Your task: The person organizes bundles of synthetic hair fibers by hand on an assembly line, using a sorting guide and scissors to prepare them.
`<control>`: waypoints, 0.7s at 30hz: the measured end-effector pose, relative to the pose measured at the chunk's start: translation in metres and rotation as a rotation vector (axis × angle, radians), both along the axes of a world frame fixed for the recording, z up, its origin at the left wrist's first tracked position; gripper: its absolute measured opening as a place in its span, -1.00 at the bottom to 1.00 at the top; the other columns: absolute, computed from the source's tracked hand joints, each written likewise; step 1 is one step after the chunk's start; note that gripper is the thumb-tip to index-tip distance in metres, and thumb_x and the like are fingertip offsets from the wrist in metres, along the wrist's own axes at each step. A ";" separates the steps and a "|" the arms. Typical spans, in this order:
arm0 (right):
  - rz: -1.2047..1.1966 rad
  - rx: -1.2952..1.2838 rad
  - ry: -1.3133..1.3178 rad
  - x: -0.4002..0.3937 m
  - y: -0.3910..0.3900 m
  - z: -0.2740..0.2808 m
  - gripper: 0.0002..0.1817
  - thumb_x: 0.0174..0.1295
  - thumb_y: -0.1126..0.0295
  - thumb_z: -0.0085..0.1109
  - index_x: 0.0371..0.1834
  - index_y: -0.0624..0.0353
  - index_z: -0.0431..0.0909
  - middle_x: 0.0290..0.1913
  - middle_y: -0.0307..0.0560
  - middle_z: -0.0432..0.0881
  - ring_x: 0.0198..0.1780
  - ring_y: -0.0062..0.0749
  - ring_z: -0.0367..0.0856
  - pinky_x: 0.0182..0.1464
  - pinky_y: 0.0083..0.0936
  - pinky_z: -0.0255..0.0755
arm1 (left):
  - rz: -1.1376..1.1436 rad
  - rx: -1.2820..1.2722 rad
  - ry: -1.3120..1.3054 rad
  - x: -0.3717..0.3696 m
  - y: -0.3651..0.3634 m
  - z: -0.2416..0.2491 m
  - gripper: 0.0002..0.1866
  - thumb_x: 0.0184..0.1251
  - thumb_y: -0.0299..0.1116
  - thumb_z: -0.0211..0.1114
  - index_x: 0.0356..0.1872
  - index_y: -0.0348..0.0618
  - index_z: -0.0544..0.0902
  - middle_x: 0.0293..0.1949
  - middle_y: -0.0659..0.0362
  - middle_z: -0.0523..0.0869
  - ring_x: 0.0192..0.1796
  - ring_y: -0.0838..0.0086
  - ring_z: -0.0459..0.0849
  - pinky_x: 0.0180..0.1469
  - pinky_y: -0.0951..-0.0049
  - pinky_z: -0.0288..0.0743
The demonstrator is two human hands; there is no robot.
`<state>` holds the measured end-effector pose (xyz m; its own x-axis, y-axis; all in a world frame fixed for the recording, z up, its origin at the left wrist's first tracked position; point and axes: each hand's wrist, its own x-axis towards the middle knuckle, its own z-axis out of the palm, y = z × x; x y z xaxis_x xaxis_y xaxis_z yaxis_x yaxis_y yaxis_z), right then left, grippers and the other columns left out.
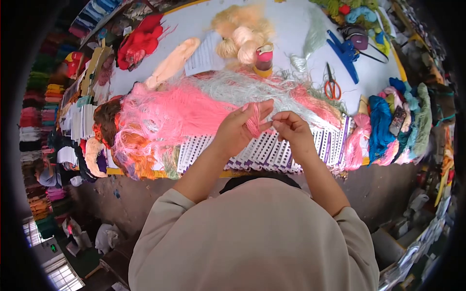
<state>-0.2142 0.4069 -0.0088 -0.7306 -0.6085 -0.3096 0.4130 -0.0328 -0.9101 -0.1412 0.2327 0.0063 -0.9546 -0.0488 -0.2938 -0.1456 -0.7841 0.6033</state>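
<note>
Pink thread (254,120) is looped round the fingers of my left hand (233,128), whose palm faces up. My right hand (296,133) is just beside it, thumb and fingertips pinched together; any strand between them is too fine to see. Both hands are over a long heap of loose thread, with a pink part (179,109) on the left and a pale grey-white part (228,89) behind. Below the hands, a row of white cards with dark dots (262,154) lines the near edge of the table.
Orange-handled scissors (332,87) and a blue clamp-like tool (345,52) lie at the right. Cream skeins (242,39) and a thread cone (264,59) stand farther back. Red yarn (141,41) lies at the left, blue skeins (381,128) at the right edge.
</note>
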 end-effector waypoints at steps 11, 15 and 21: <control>-0.056 -0.032 0.061 0.034 -0.007 0.039 -0.89 0.28 0.41 0.31 -0.18 0.16 0.66 -0.38 -0.35 0.63 -0.42 -0.76 0.43 -0.36 -0.75 0.25 | -0.169 -0.119 0.164 0.018 0.014 0.026 -0.51 0.61 -0.24 -0.02 0.32 -0.47 0.38 0.26 -0.01 0.54 0.27 0.37 0.53 0.35 0.30 0.37; -0.117 -0.078 -0.040 0.041 -0.006 0.041 -0.94 0.30 0.43 0.27 -0.22 0.14 0.64 -0.33 -0.35 0.64 -0.38 -0.76 0.49 -0.37 -0.73 0.25 | -0.088 -0.116 0.111 0.023 0.016 0.030 -0.58 0.60 -0.29 0.00 0.23 -0.45 0.47 0.18 -0.03 0.60 0.19 0.36 0.59 0.27 0.29 0.46; -0.158 -0.262 -0.231 0.048 -0.005 0.037 -0.95 0.36 0.42 0.17 -0.25 0.12 0.59 -0.37 -0.36 0.60 -0.49 -0.74 0.37 -0.44 -0.70 0.21 | -0.049 -0.216 0.089 0.031 0.014 0.026 -0.57 0.62 -0.19 -0.04 0.11 -0.40 0.56 0.00 0.07 0.67 0.04 0.41 0.65 0.16 0.37 0.54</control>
